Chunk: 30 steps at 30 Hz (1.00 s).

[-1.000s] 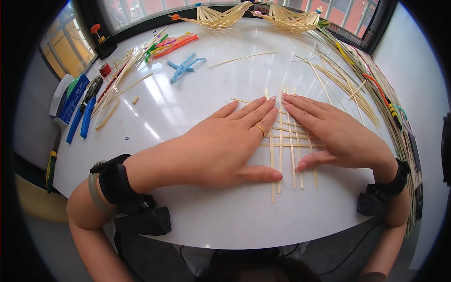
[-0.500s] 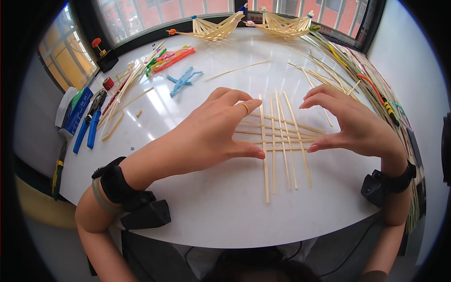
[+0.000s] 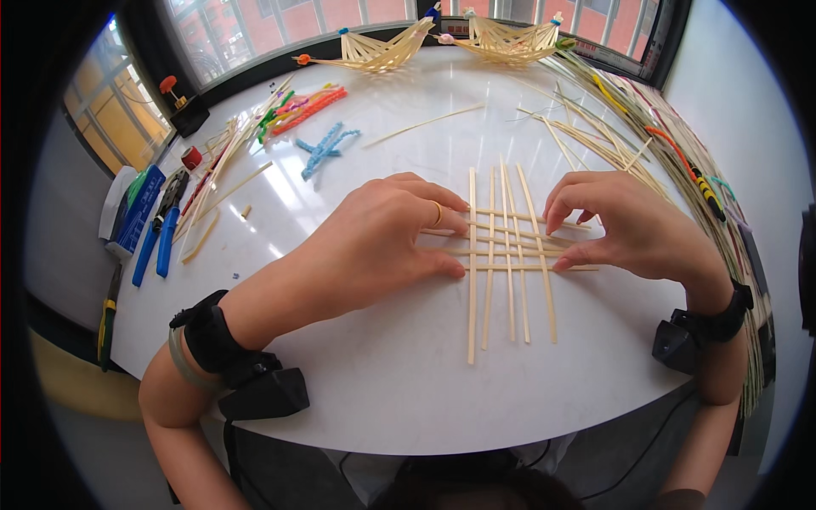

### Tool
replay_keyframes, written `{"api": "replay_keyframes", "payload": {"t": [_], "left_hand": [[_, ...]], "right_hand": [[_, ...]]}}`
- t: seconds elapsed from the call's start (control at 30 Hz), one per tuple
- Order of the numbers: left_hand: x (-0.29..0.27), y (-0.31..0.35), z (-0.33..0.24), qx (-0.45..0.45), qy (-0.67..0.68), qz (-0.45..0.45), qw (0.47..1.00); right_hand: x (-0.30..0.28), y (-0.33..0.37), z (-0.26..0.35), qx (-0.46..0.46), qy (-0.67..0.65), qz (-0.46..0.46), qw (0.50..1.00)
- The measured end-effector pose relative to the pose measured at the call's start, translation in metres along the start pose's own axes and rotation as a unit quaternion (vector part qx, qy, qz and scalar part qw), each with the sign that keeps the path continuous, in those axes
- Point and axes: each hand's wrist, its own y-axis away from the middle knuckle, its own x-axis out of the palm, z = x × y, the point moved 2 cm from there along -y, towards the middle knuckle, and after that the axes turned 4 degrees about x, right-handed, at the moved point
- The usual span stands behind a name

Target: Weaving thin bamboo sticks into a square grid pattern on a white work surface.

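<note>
Thin pale bamboo strips lie crossed in a loose woven grid on the white table. Several run away from me and several run crosswise. At the grid's left side my left hand, with a gold ring, has thumb and curled fingers around the ends of the crosswise strips. My right hand does the same at the right side, fingertips and thumb pinching in on the strips. Both hands rest low over the table, and their palms partly hide the strip ends.
Two woven boat-shaped pieces stand by the window. Blue twisted pipe cleaners and colourful ones lie behind. Blue-handled pliers and a blue box are at left. Loose strips and a long bundle lie at right.
Both hands have come down onto the grid. Their fingers have moved nearer to their thumbs, around the crosswise strips, and the right fingertips now reach the strips.
</note>
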Motion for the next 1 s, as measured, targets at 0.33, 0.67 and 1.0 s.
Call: {"api": "replay_keyframes", "payload": {"t": [0.33,0.67,1.0], "left_hand": [[0.0004,0.0001,-0.0005,-0.008,-0.002,-0.010,1.000],[0.0001,-0.0013,-0.0005,-0.028,0.030,-0.014,0.999],[0.0010,-0.0020,-0.0026,-0.054,0.048,-0.010,0.997]], "right_hand": [[-0.0010,-0.0003,0.0042,0.012,0.007,0.014,1.000],[-0.0016,-0.0017,0.0047,0.041,-0.008,0.025,0.999],[-0.0011,-0.0012,0.0047,0.026,-0.019,0.018,0.999]]}}
